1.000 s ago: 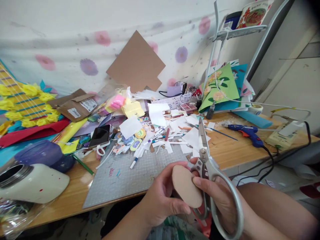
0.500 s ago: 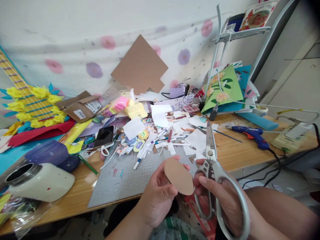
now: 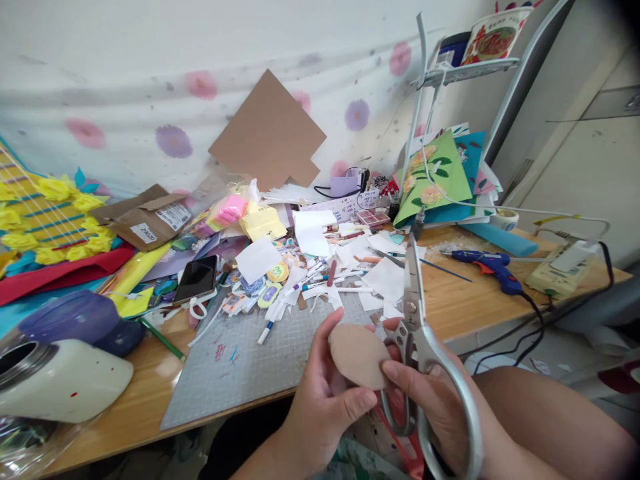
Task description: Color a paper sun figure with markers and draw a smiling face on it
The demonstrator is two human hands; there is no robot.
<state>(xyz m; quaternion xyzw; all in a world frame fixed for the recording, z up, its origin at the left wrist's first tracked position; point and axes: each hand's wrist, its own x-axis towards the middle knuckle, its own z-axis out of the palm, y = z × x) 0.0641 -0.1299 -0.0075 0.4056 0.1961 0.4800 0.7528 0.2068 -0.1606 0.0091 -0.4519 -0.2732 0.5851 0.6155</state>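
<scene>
An oval piece of brown cardboard (image 3: pixel 357 357) is gripped in my left hand (image 3: pixel 325 403), its thumb along the lower edge and its fingers behind. My right hand (image 3: pixel 435 393) holds a pair of large silver scissors (image 3: pixel 417 293), blades together and pointing up. The right thumb also touches the right edge of the cardboard oval. Both hands are in front of the table's near edge. Behind them lies a grey cutting mat (image 3: pixel 215 380) strewn with paper scraps and markers.
A blue glue gun (image 3: pixel 493 267) with its cord lies at the right, near a power strip (image 3: pixel 560 270). A white bottle (image 3: pixel 70 380) lies at the left, and a phone (image 3: pixel 197 279) rests behind it. A large brown cardboard sheet (image 3: pixel 270 133) leans on the wall.
The view has shifted slightly right. My right thumb has come over onto the cardboard oval's edge, and the left thumb has slid along its lower side. The scissors stay in the right hand.
</scene>
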